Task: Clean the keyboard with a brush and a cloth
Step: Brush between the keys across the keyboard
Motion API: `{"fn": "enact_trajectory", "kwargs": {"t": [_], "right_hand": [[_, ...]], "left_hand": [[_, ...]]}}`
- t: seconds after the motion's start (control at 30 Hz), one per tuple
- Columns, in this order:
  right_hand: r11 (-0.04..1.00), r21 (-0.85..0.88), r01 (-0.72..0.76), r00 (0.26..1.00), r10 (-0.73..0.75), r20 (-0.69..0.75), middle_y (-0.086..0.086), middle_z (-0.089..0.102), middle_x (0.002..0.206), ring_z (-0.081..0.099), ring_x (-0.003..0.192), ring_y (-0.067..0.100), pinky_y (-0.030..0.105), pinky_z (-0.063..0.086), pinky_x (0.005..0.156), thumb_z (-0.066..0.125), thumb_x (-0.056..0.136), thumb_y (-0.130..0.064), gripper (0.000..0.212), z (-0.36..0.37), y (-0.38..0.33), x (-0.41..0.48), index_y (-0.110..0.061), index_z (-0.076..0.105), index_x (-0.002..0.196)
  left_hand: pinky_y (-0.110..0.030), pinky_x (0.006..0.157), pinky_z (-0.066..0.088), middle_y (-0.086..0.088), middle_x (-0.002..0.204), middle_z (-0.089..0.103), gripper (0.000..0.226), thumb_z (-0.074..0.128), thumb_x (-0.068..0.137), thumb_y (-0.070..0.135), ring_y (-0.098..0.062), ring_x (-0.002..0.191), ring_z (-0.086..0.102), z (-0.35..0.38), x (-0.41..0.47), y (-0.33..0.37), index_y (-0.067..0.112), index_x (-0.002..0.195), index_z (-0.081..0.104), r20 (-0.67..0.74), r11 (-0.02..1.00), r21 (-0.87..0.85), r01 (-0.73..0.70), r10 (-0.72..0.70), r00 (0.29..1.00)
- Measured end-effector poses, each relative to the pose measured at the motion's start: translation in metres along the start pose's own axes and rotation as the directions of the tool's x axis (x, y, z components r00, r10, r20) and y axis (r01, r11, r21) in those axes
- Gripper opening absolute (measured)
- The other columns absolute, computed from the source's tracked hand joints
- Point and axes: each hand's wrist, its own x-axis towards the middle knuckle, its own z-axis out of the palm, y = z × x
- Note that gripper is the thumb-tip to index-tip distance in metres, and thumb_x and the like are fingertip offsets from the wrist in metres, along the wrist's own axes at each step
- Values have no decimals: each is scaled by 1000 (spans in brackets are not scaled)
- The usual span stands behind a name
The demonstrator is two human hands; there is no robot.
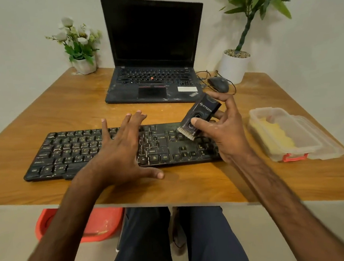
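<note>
A dusty black keyboard [69, 150] lies across the middle of the wooden table [62, 106]. My left hand [120, 155] rests flat over the keyboard's centre, fingers spread, holding nothing. My right hand [226, 130] grips a black brush [201, 112] with pale bristles; the bristles point down-left and touch the keys near the keyboard's right end. A yellow cloth [274, 134] lies inside a clear plastic box [320, 147] at the right of the table.
An open black laptop [154, 49] stands behind the keyboard, with a black mouse [219, 84] and its cable to the right. A white flower pot [83, 65] is at the back left, a potted plant [234, 65] at the back right. A red lid [100, 224] lies on the floor under the table.
</note>
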Motion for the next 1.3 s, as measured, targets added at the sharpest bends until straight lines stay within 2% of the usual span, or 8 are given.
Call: {"fn": "enact_trajectory", "kwargs": {"t": [0.13,0.33,0.47,0.63,0.8,0.97,1.1,1.3], "right_hand": [[1000,2,-20,996,19,88,-7,65,108,70,100,21,44,61,68,77,74,9,64,23,0,7,-21,48,123],[986,-159,-58,927,112,357,13,62,119,71,97,29,53,60,73,79,76,3,64,37,10,9,-23,48,126],[917,-369,154,927,-5,374,-4,57,124,64,108,10,37,62,73,80,77,-8,63,46,5,26,-26,49,128],[820,-469,328,909,-139,392,-8,56,125,57,112,-1,25,59,77,80,78,-11,62,48,-1,38,-21,49,131],[979,-193,62,953,0,303,7,58,124,70,101,22,41,61,71,78,79,-2,62,40,8,24,-25,47,129],[990,-63,-123,955,136,265,9,67,113,71,97,21,31,58,68,70,86,-1,58,31,12,14,-25,44,132],[961,-275,36,944,58,324,-1,61,123,66,108,15,36,59,84,72,87,-13,65,25,12,10,-39,40,138],[868,-473,154,941,16,337,-3,57,128,66,101,10,36,62,76,75,85,-26,78,25,16,0,-47,27,143]], "left_hand": [[-55,115,-27,5,161,-30,137,30,55,105,-15,149,-29,-3,-18,-20,27,156,-20,-117,999,33,36,-32,993],[-63,122,0,-5,169,-2,124,18,72,101,-22,155,-7,9,-41,-39,13,160,13,-203,979,202,43,-1,979],[-69,118,8,-11,166,18,111,23,82,93,-26,153,15,12,-41,-36,10,154,34,-241,949,316,20,60,969],[-70,117,11,-11,165,24,107,24,84,91,-28,151,24,15,-42,-38,10,153,37,-271,948,316,28,62,961],[-68,115,23,-13,159,37,87,29,92,78,-28,144,37,19,-39,-31,12,146,44,-381,963,269,-18,124,916],[-64,118,23,-10,160,35,78,36,93,71,-26,145,35,17,-40,-29,13,144,45,-468,994,110,10,43,883],[-60,117,27,-13,158,35,74,45,92,62,-29,144,34,8,-49,-42,10,144,45,-553,998,33,49,-22,833],[-60,116,30,-14,159,34,76,41,93,66,-33,144,35,3,-56,-57,9,144,44,-481,992,122,23,39,876]]}}
